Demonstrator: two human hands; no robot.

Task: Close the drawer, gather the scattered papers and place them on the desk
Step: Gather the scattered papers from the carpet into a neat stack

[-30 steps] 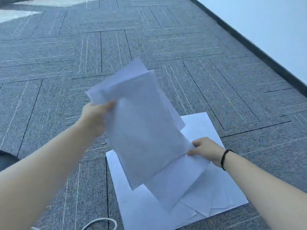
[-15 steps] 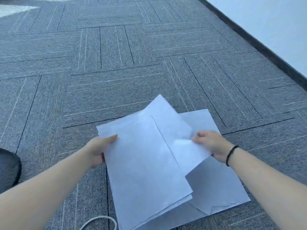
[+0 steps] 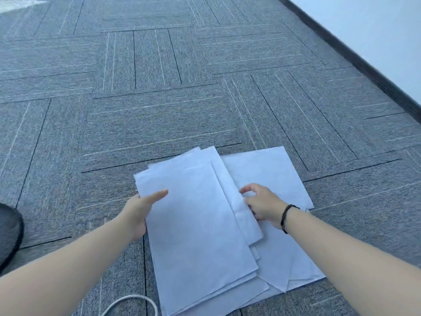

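Observation:
Several white paper sheets [image 3: 200, 224] lie in a loose, fanned pile on the grey carpet. My left hand [image 3: 139, 213] grips the pile's left edge, thumb lying on top of the upper sheet. My right hand [image 3: 262, 205], with a black band on the wrist, rests on the right side of the pile, its fingers curled on the edge of a narrow sheet. A larger sheet [image 3: 268, 172] lies flat underneath on the right. No drawer or desk is in view.
Grey carpet tiles [image 3: 159, 110] cover the floor all around. A white wall with a dark baseboard [image 3: 364, 62] runs along the right. A black round object [image 3: 9, 233] sits at the left edge. A white cable loop [image 3: 134, 302] lies near the bottom.
The sheets that I held up in the air have come down onto the pile on the floor. Both hands lowered with them and stay on the pile's edges.

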